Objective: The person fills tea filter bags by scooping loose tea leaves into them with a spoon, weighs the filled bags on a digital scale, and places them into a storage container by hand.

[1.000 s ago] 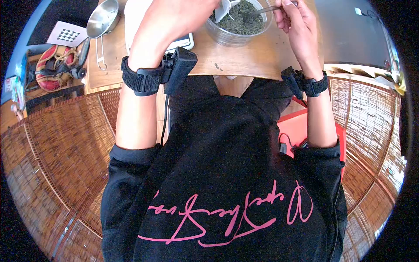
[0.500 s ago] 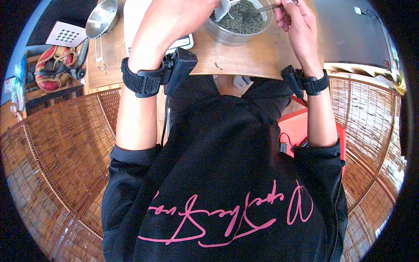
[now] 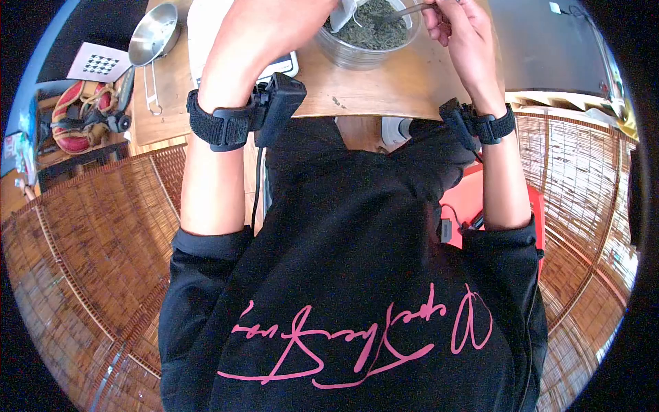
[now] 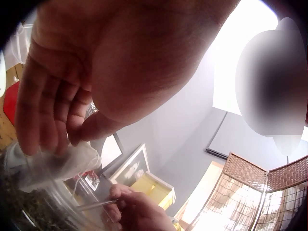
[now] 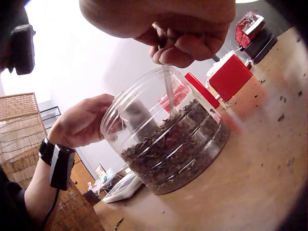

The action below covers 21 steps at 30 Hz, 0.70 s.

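Note:
At the table's near side stands a clear plastic jar (image 3: 357, 58), part filled with dark dried tea leaves (image 5: 173, 149). My left hand (image 3: 274, 31) holds a white tea bag (image 4: 72, 166) at the jar's rim, its fingertips on the bag's upper edge. Through the jar wall in the right wrist view, the tea bag (image 5: 139, 118) leans over the leaves. My right hand (image 3: 470, 44) pinches a slim-handled metal utensil (image 3: 405, 10) between thumb and fingers. Its handle slants down into the jar; the lower end is among the leaves, which partly hide its shape.
A white scale (image 3: 285, 67) sits left of the jar, partly beneath my left forearm. A metal pan (image 3: 154, 38) with a wire handle lies farther left. Red boxes (image 5: 231, 77) stand beyond the jar. Loose leaf bits (image 3: 338, 101) dot the tabletop near its front edge.
The head view has shifted slightly, so the table things sit a little farther left. The utensil's end has moved slightly left within the leaves. Both hands keep their holds.

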Available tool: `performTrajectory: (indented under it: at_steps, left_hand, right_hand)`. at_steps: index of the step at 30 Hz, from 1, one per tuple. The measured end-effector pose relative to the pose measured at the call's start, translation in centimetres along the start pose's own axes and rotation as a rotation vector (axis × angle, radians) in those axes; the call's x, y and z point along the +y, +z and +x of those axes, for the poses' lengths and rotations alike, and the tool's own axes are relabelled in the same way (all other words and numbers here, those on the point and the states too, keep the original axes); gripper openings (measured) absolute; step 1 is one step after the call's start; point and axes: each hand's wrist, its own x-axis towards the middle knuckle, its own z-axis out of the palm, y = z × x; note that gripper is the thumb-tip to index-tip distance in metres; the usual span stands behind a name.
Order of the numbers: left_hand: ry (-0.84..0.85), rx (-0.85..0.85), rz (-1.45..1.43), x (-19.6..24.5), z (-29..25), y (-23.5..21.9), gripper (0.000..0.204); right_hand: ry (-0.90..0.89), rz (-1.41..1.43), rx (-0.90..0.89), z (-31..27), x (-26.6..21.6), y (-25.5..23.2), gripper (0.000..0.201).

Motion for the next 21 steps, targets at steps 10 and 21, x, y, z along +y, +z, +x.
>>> performTrajectory:
  at_steps: [10,21]
  left_hand:
    - [0.004,0.022,0.006,1.1,-0.8,-0.1,0.026]
    - [0.059,0.041,0.065,1.1,-1.0,0.1,0.025]
  right_hand:
    - [0.013,0.028,-0.020,0.4,0.6,-0.3,0.022]
    - [-0.025,-0.011,-0.036,0.9,0.7,-0.2,0.022]
